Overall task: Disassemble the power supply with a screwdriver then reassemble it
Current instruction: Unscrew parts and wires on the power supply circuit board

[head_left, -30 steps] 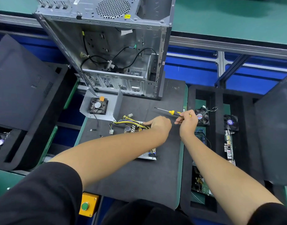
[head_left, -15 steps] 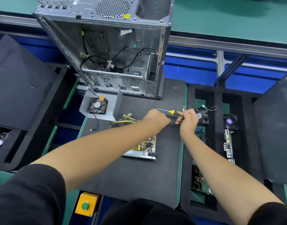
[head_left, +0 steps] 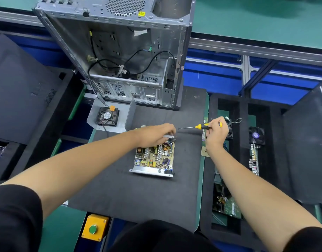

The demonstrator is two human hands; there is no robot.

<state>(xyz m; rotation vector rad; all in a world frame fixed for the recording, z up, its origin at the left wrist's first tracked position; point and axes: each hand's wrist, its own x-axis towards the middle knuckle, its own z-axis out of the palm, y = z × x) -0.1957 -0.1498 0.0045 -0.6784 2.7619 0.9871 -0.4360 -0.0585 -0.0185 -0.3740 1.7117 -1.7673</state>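
My left hand (head_left: pixel 153 134) grips the far edge of the power supply (head_left: pixel 153 159), while my right hand (head_left: pixel 216 134) pinches the screwdriver (head_left: pixel 196 127), tip just beyond my left fingers

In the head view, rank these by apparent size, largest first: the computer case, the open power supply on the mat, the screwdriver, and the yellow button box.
1. Computer case, clearly largest.
2. Power supply.
3. Button box.
4. Screwdriver, long but thin.

The button box sits nearer the camera, so its rank against the power supply is less certain.
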